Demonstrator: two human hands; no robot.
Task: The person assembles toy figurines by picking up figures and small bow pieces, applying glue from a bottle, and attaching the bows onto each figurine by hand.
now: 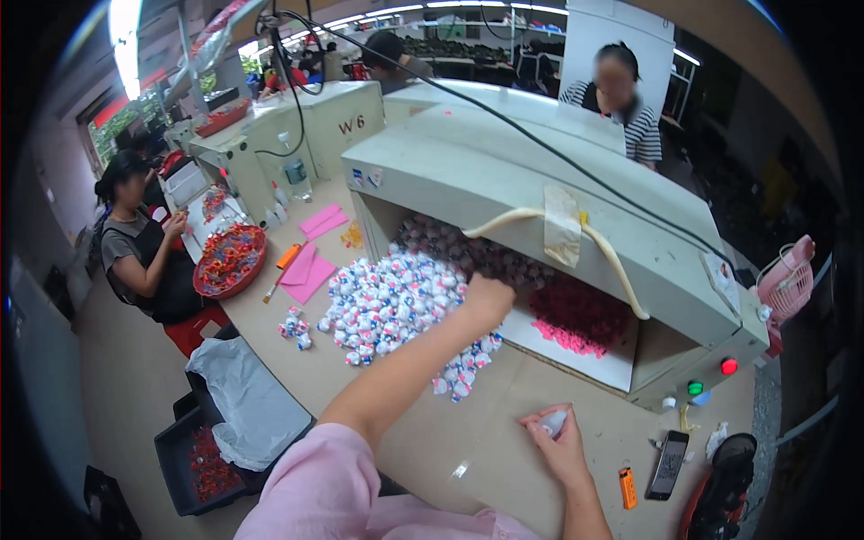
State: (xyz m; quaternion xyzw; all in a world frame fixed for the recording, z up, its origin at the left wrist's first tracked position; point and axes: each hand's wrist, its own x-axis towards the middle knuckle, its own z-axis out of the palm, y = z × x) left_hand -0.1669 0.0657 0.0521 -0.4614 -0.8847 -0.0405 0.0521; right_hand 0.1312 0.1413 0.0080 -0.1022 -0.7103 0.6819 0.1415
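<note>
So the left hand (489, 301) reaches over the edge of a pile of small white pieces with pink and blue patches (387, 301), fingers curled; can't tell if it's pinching one. The pile sits on the tabletop (423, 436) right at the mouth of the pale metal housing (504, 180), probably for easy reach. The right hand (564, 447) pinches a small translucent bottle (554, 422) close to the body, seemingly to keep it handy. Phone (667, 464) and orange lighter (627, 487) lie off right, likely out of the way.
</note>
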